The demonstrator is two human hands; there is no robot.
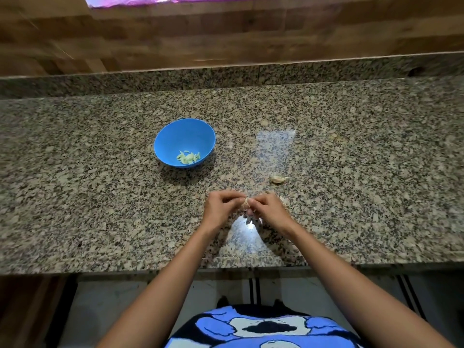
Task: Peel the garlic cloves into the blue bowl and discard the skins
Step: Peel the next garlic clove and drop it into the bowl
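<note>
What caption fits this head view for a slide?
Left hand and right hand peel a clove near a blue bowl holding peeled cloves; another clove waits.

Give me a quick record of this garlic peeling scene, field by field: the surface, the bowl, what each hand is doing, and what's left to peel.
surface: speckled granite counter
bowl: blue bowl, upright, left of the hands and farther back
in bowl: peeled cloves in a small heap
left: left hand pinches the held clove
right: right hand pinches the same clove from the other side
left to peel: one loose clove with its skin on, lying on the counter right of the bowl, apart from both hands
</note>
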